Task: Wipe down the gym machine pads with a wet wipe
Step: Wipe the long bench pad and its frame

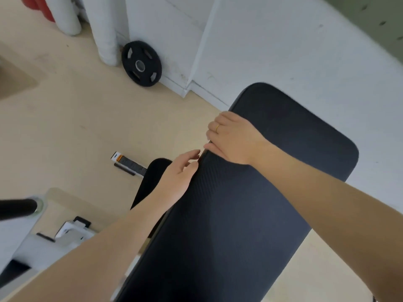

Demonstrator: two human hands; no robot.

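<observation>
Curled over the black pad's [250,192] left edge, the right hand [233,138] grips it; just below, the left hand [178,177] rests there, fingers relaxed.

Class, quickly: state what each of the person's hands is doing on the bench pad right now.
Left hand: open, fingers relaxed against the pad's left edge, holding nothing visible.
Right hand: fingers curled over the same edge, gripping the pad; no wipe visible.

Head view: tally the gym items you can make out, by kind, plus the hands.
Black pads: 2, the big pad and a smaller pad
Weight plates: 1
Hands: 2, left hand, right hand
Total: 5
</observation>
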